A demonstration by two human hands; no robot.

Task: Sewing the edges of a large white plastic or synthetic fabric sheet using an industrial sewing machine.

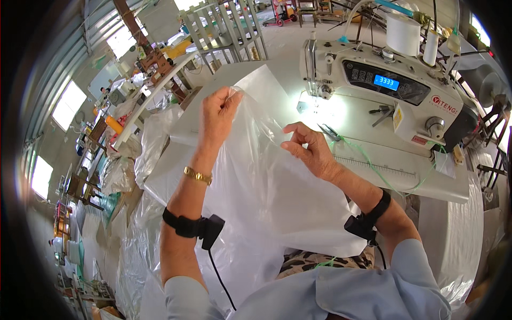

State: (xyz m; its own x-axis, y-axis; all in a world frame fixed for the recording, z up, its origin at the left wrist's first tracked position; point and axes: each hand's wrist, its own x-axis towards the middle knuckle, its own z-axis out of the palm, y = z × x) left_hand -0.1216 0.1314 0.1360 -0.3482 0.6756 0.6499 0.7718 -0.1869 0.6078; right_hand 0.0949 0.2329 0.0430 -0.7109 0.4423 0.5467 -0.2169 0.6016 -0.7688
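My left hand (220,114) is closed in a pinch on the upper edge of a thin clear plastic sheet (248,144), lifting it above the table. The sheet hangs down in folds toward my lap. Close to its right side is my right hand (312,148), thumb and forefinger apart and the other fingers curled, with nothing visible between them. Behind the plastic lies a stiffer white sheet (264,88) with a pointed corner. A sewing machine (394,80) stands at the right, its lamp lighting the needle area. Small thread snips (329,131) rest near my right fingertips.
Green string (368,157) trails over the table front beside a printed ruler (373,166). White thread cones (402,34) stand atop the machine. Heaped clear plastic (154,138) fills the left side. A grey rack (224,32) is at the back.
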